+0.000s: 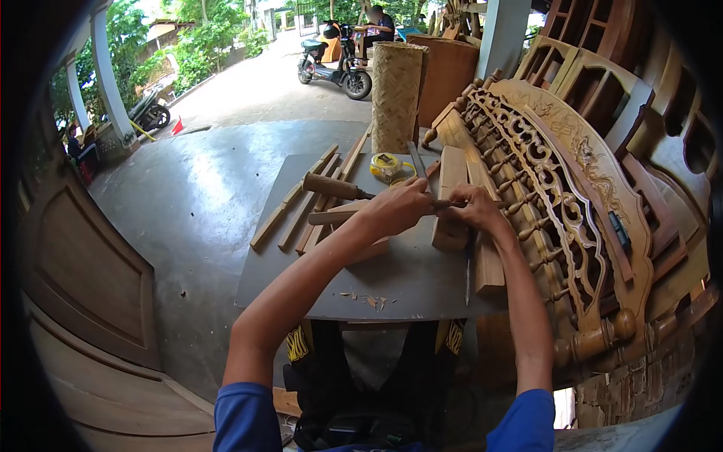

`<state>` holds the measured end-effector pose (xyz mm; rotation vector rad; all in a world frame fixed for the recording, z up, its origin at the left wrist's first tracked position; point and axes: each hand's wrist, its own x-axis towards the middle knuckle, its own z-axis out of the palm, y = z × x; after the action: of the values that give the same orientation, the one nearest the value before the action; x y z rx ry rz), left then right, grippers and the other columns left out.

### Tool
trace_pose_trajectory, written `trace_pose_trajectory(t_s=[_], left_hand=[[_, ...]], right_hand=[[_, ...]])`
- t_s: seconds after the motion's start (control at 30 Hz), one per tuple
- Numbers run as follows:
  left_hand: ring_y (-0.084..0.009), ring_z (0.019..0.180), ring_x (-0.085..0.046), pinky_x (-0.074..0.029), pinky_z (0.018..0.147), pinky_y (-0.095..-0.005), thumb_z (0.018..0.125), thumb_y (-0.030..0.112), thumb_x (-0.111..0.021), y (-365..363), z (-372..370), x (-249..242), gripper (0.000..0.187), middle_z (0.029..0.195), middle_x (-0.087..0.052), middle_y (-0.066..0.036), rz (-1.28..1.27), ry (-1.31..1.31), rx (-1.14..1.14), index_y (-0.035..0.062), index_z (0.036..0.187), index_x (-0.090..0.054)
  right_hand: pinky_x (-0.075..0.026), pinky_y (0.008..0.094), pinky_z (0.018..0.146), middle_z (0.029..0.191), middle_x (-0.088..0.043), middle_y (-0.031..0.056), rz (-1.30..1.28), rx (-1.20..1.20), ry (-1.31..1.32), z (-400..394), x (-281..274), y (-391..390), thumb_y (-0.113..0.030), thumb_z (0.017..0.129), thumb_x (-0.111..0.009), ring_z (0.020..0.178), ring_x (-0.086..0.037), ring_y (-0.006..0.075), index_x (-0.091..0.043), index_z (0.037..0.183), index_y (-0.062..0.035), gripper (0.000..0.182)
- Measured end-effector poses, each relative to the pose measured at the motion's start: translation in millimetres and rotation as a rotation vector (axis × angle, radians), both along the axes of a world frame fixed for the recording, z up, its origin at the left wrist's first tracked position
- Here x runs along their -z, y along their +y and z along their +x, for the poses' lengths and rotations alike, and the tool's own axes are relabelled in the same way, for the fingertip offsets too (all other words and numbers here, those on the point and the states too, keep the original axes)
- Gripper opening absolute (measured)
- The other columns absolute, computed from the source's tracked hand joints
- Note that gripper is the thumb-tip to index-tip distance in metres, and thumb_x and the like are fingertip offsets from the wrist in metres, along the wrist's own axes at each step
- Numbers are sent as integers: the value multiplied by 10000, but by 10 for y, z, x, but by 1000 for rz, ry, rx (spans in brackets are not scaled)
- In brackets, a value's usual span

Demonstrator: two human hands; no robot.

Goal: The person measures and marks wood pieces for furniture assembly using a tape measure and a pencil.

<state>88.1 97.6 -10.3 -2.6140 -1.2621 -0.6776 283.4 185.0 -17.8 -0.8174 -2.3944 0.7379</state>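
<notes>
Over the middle of the grey tabletop (422, 290), my left hand (399, 207) is closed, its fingers on one end of a narrow dark strip (446, 204). From the other side my right hand (476, 209) pinches the same strip; I cannot tell what it is made of. A round wooden handle with a metal neck (331, 186), like that of a chisel, points left beside my left hand, its far end hidden behind the hand. A flat wooden stick (330, 218) runs under my left wrist. Beneath my right hand stands a thick wood block (449, 233).
Long wood strips (294, 203) lie at the table's left, near a yellow tape measure (385, 167). A pencil-like stick (468, 280) and wood shavings (369, 300) lie in front. Carved wooden panels (557, 188) lean on the right. A woven cylinder (397, 98) stands behind; a scooter (335, 68) is beyond.
</notes>
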Motion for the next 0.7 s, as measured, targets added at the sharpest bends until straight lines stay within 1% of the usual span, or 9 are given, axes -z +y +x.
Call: trace_pose_trajectory(t_s=[0.03,0.1,0.17,0.23,0.33,0.43,0.53,0.63,0.7], left_hand=[[-238,845,-501,-433,773,-341,783,42,-536,2,-99,43,102,875,-513,-98,-36,52,-25,27,863,-598],[-254,843,-503,-430,769,-356,781,40,-542,-27,-385,118,89,859,-509,-116,-116,163,-67,6,851,-585],[-256,819,-498,-433,758,-362,791,53,-548,-379,-615,-117,77,848,-504,-136,-164,311,-108,-13,827,-568],[-246,779,-487,-439,732,-359,814,77,-537,-546,-982,18,95,829,-490,-130,-31,-145,15,-12,841,-557],[-263,810,-508,-442,737,-357,838,97,-523,-1046,-1041,-287,125,866,-507,-132,-264,56,-271,-9,897,-553],[-286,894,-544,-449,786,-385,839,101,-523,-1147,-994,-309,136,884,-550,-140,-272,-60,-326,-6,921,-542],[-305,870,-552,-444,776,-402,857,141,-513,-1020,-1073,-214,171,873,-541,-146,-249,-174,-230,3,958,-522],[-314,856,-549,-452,759,-401,868,179,-502,-924,-1026,-204,200,856,-534,-146,-256,-134,-170,6,967,-517],[-312,868,-552,-453,759,-398,867,185,-500,-870,-829,-200,205,888,-538,-146,-256,-89,-143,10,970,-521]], right_hand=[[-426,272,607,708,-586,35,-31,-5,-6,-23,12,-8,-275,645,-758,688,-568,122,-658,748,-47,270],[-410,278,584,690,-571,48,79,-35,55,-38,9,-86,-253,638,-759,661,-547,140,-660,733,-39,254],[-402,283,571,680,-564,54,145,-47,81,-41,10,-116,-245,634,-759,640,-536,155,-662,726,-34,250],[-403,284,567,681,-566,54,164,-41,76,-31,22,-103,-252,633,-759,624,-537,166,-663,726,-34,256],[-404,286,568,680,-569,58,140,-39,81,-5,11,-140,-254,631,-761,638,-544,162,-658,714,-34,256],[-436,298,580,704,-604,65,342,-27,72,16,50,-146,-334,645,-743,643,-585,196,-670,724,-70,286],[-444,303,602,721,-611,68,215,-5,10,15,6,-163,-348,632,-749,677,-598,207,-654,719,-62,314],[-451,303,627,730,-614,78,115,53,-49,19,-33,-252,-361,613,-759,720,-609,211,-625,737,-45,364],[-452,299,637,729,-608,78,98,73,0,48,30,-314,-353,602,-771,729,-605,190,-602,748,-33,390]])
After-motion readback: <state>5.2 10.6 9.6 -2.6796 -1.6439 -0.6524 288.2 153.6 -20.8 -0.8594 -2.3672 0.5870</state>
